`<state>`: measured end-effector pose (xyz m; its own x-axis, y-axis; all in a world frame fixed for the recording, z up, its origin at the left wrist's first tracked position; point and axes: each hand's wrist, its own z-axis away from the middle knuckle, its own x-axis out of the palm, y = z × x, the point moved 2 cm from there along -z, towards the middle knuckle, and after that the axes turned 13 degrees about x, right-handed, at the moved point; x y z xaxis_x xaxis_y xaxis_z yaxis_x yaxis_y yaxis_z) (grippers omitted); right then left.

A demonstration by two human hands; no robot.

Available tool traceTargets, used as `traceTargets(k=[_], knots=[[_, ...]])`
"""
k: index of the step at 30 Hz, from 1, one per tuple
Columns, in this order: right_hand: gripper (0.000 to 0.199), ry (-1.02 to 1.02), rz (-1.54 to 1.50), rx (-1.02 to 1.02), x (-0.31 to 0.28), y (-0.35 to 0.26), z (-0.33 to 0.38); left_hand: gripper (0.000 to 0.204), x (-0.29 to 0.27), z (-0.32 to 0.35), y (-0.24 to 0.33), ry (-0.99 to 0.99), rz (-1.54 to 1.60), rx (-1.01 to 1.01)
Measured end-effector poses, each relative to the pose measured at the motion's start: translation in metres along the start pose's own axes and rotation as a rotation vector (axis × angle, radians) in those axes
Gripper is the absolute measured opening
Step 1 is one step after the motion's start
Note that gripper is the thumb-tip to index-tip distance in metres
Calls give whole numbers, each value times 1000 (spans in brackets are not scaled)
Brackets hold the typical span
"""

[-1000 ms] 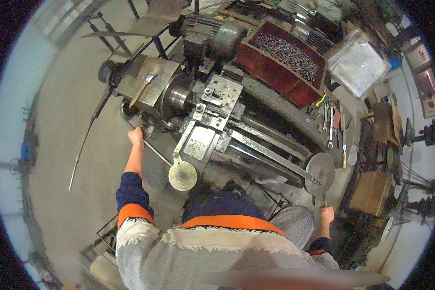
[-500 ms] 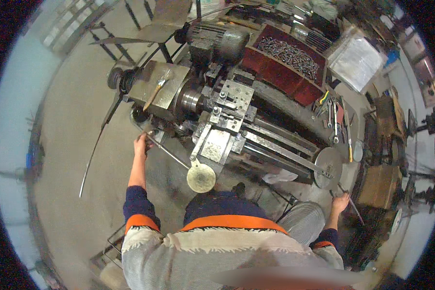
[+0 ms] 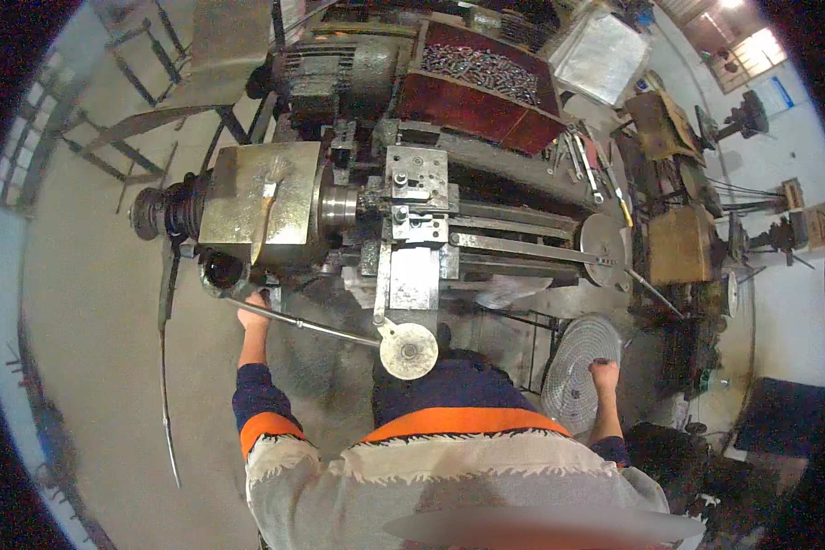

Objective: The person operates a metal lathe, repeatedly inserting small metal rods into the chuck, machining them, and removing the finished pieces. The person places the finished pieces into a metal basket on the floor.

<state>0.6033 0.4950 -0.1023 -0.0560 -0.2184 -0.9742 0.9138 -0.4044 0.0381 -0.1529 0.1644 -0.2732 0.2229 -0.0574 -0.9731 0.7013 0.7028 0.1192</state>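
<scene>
A small metal lathe stands in front of me, with a boxy headstock (image 3: 293, 206), a bright chuck (image 3: 340, 205) and a tool post (image 3: 416, 174). My left hand (image 3: 254, 313) is closed at the front below the headstock, beside a long metal rod (image 3: 307, 325); what its fingers grip is hidden. That rod runs toward a round brass-coloured disc (image 3: 409, 350) on a lever arm. Over a round, ribbed grey tray (image 3: 570, 396) at the right, my right hand (image 3: 603, 372) is closed, with a small dark bit at its fingers too small to name.
A brush (image 3: 267, 215) lies on the headstock. Behind the bed stands a red bin (image 3: 477, 115) of small metal parts, with wrenches (image 3: 579, 160) to its right. A large metal disc (image 3: 605, 247) sits at the bed's right end. Another rod (image 3: 167, 403) sticks out at the left.
My right hand has left the thin rod by the large disc and come inward over the round tray. My left hand remains near the headstock's front. The whole view has turned.
</scene>
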Motion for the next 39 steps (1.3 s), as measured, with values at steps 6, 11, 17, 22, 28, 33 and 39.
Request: traceTargets(k=[6,11,17,22,28,33,39], knots=[[26,-29,-235,-167,-11,-43,12,29,85,-16,9,225,4,-456],[23,22,-202,-432,-40,-111,26,36,20,13,-22,-202,90,-107],[33,101,-384,-1033,-101,-313,91,36,-4,24,-19,-151,167,-108],[31,43,-471,-1628,-114,-446,219,29,-103,67,-67,278,529,-28],[23,66,-24,-1683,-72,-518,271,36,-206,209,-150,548,-89,-414],[23,21,38,-1698,-62,-528,269,47,-155,263,-68,436,-59,-711],[24,7,119,-1658,-66,-525,270,44,-154,272,48,427,57,-694]])
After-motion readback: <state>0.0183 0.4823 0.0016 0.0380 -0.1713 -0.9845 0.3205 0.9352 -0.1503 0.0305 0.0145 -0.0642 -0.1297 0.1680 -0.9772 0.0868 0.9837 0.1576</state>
